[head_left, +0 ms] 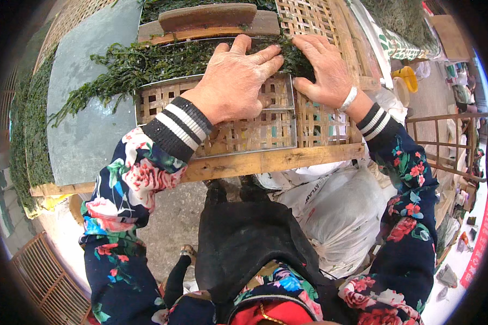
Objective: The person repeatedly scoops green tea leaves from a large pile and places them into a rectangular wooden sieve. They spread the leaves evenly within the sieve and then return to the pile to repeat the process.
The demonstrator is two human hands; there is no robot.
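Note:
A strip of dark green seaweed (135, 67) runs across a thin metal frame (217, 154) that lies on a woven bamboo mat (322, 122). Its left end trails loosely over a grey metal sheet (73, 149). My left hand (236, 81) rests on the strip's near edge, fingers stretched out and partly apart. At the strip's right end, my right hand (326, 70) presses with spread fingers, the thumb toward the left hand. Neither hand grips anything. Just beyond the strip lies a wooden board with a raised wooden handle (209, 17), touched by neither palm.
A wooden rail (276, 163) edges the rack nearest me. More seaweed (35, 130) covers the rack's far left. White plastic sacks (341, 216) sit below at the right, near a yellow container (405, 78) and a wooden stand (444, 143). A slatted rack (50, 279) stands lower left.

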